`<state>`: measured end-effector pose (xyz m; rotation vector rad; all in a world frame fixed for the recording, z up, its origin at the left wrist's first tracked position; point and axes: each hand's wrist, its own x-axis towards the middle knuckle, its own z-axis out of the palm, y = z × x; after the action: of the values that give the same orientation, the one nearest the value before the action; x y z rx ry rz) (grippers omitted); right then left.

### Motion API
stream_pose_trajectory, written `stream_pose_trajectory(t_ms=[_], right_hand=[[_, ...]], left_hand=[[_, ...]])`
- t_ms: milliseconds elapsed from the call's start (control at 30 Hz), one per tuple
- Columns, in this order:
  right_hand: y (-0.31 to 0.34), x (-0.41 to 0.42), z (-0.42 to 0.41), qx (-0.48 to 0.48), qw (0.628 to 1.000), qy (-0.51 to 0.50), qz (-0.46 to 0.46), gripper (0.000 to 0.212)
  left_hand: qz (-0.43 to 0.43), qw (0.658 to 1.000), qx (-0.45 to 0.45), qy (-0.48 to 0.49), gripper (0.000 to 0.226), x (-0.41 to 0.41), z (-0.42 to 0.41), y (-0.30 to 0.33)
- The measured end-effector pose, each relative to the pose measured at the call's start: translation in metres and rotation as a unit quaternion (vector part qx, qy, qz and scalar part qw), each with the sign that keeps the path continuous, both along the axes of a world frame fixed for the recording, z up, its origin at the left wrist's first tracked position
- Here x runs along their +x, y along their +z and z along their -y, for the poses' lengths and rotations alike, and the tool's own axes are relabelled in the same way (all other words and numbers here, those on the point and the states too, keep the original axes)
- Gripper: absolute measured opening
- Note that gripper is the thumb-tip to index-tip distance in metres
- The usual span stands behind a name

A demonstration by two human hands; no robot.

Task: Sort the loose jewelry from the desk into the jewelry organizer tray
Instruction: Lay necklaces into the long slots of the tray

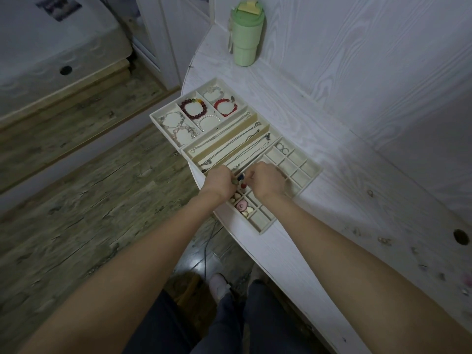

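Note:
A cream jewelry organizer tray lies on the white desk, in three sections: bracelets at the far left, necklaces in long middle slots, small square cells at the near right. My left hand and my right hand hover close together over the grid's left cells, fingers curled around small colourful pieces between them. What each hand pinches is too small to name. Two rings sit in a far cell. Pink and cream charms fill near cells.
A green lidded tumbler stands at the desk's back. Loose small jewelry lies scattered on the desk at the right, near a round cable hole. The desk's curved edge drops to a wooden floor at the left.

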<state>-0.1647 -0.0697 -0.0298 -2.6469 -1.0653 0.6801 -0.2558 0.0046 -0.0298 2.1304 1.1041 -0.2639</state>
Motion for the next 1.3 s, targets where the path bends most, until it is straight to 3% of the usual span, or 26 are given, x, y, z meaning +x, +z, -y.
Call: stream_pose_trajectory(t_ms=[100,200,333,467,567,733,933,1300], right_hand=[[0.003,0.008,0.008,0.079,0.987,-0.052,-0.128,0.019],[0.009,0.015,0.013,0.179,0.94,-0.177,-0.23,0.019],[0.013,0.022,0.02,0.184,0.888,-0.283,-0.314,0.022],[0.01,0.022,0.024,0.154,0.946,-0.161,-0.237,0.018],[0.003,0.017,0.023,0.13,0.975,-0.069,-0.168,0.012],[-0.003,0.014,0.018,0.065,0.995,0.028,-0.064,0.016],[0.001,0.008,0.017,0.04,0.998,0.044,0.0,0.02],[-0.002,0.006,0.014,0.035,0.999,0.036,-0.02,0.027]], left_hand=[[0.006,1.0,-0.01,0.006,0.023,-0.002,-0.001,0.002],[0.039,0.999,-0.028,0.019,0.022,-0.006,-0.002,0.005],[0.129,0.982,-0.108,0.089,0.02,-0.01,-0.001,0.013],[0.158,0.964,-0.166,0.137,0.024,-0.011,0.001,0.018],[0.146,0.983,-0.093,0.057,0.023,-0.013,0.004,0.019],[0.046,0.994,-0.02,-0.099,0.037,-0.013,0.007,0.01],[0.014,0.988,0.028,-0.152,0.044,-0.014,0.006,0.005],[0.0,0.985,0.063,-0.16,0.037,-0.011,0.0,0.002]])
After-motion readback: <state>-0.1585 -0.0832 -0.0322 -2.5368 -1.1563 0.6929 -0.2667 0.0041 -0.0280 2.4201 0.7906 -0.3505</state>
